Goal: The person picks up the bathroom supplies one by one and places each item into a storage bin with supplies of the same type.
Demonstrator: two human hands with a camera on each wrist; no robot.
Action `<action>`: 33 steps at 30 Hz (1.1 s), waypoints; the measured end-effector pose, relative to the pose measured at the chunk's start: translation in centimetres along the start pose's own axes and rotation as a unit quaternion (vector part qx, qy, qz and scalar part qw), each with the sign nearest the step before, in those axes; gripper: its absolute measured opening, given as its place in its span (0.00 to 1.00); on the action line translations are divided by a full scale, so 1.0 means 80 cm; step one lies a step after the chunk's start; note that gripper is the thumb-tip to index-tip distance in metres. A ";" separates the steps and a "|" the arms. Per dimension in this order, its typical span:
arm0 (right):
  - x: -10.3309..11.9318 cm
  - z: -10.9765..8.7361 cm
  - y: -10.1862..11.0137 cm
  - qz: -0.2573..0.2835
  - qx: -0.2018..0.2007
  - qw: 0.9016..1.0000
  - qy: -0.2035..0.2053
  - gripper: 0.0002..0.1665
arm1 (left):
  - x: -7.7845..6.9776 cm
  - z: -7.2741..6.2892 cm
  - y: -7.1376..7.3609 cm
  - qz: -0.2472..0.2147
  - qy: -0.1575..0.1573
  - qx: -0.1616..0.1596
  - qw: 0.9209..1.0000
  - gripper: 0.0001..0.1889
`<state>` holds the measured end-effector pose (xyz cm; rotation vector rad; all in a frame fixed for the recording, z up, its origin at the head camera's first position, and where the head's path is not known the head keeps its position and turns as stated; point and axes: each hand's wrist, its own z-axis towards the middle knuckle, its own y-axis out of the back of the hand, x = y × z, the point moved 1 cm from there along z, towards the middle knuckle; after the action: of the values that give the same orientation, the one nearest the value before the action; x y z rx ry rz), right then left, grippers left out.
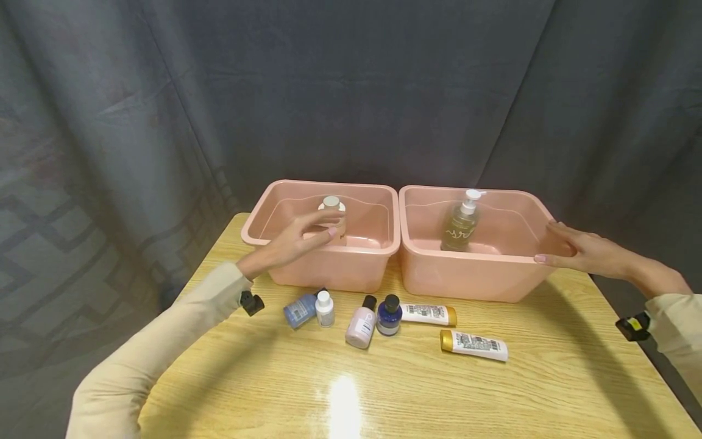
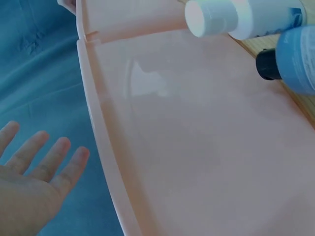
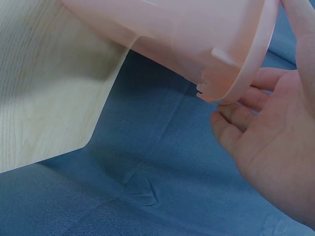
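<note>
My left hand (image 1: 300, 239) hovers over the left pink bin (image 1: 323, 268), its fingers extended and nothing held. In the head view it overlaps a white bottle (image 1: 331, 202) standing inside and hides part of it. The left wrist view shows the spread fingers (image 2: 71, 169) beside the bin rim. At the far end of the right pink bin (image 1: 460, 274), my right hand (image 1: 592, 249) holds the rim corner, thumb along the front edge. Its other fingers (image 3: 226, 130) curl beneath the rim in the right wrist view. A clear pump bottle (image 1: 458, 228) leans inside that bin.
Before the bins lie a blue bottle (image 1: 300, 311), a pink bottle (image 1: 361, 326) and two white tubes (image 1: 425, 313) with gold caps. A small white bottle (image 1: 325, 311) and a dark blue bottle (image 1: 389, 317) stand among them. A grey curtain (image 1: 351, 91) hangs behind the wooden table (image 1: 428, 396).
</note>
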<state>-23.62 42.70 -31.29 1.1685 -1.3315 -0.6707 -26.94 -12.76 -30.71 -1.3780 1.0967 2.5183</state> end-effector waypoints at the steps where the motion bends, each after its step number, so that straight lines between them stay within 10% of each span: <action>1: -0.001 0.000 0.000 -0.001 0.000 1.000 -0.001 0.59 | -0.001 0.000 -0.001 -0.001 0.003 0.000 1.000 0.24; 33: 0.000 -0.001 0.000 -0.001 0.001 1.000 -0.001 0.59 | -0.018 0.011 -0.028 -0.024 -0.068 0.034 0.997 0.23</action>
<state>-23.57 42.73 -31.30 1.1719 -1.3331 -0.6726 -25.84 -10.15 -30.58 -1.1834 1.0985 2.4747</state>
